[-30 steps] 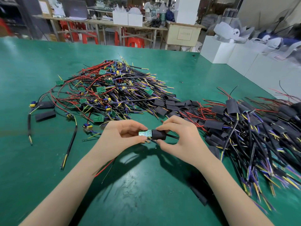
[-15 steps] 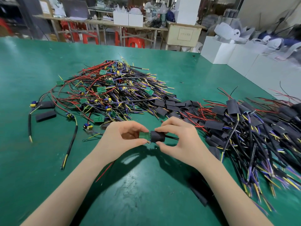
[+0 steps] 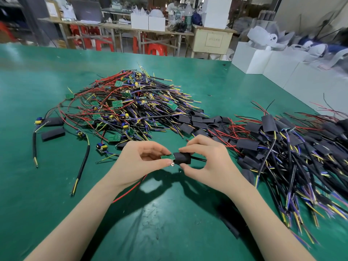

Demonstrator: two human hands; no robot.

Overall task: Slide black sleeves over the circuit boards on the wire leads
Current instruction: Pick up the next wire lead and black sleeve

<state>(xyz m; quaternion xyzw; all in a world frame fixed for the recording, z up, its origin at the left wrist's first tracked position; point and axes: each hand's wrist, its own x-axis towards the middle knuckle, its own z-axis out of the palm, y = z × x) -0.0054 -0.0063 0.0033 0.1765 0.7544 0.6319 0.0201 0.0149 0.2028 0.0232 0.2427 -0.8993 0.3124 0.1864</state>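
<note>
Pinched between thumb and fingertips of the left hand (image 3: 140, 162) is the bare end of a small green circuit board (image 3: 167, 157); the right hand (image 3: 206, 163) grips a black sleeve (image 3: 182, 158) from above and below, fingers curled round it; the sleeve covers the board's right end, so only the left part of the green shows; a black lead (image 3: 197, 159) leaves the sleeve's right mouth and passes under the right fingers; a red wire (image 3: 130, 191) trails down from under the left hand onto the green table (image 3: 169, 223); both hands are held just above the table, their shadow beneath them.

Just beyond the hands, on the left, lies a heap of unsleeved leads (image 3: 131, 108) with red, black, yellow and purple wires and bare green boards among them; beside its left edge lie two loose black sleeves (image 3: 53, 133) flat on the table, and near them a few stray black cables (image 3: 82, 166) with yellow tips; to the right is a pile of sleeved leads (image 3: 282, 140), each with a black sleeve over its board; between the two heaps sits a cluster of flat empty sleeves (image 3: 203, 121).

Farther off, past the table's edge, stand white boxes (image 3: 252, 59) on the right, and a workbench (image 3: 120, 27) with red stools (image 3: 156, 48) under it.
</note>
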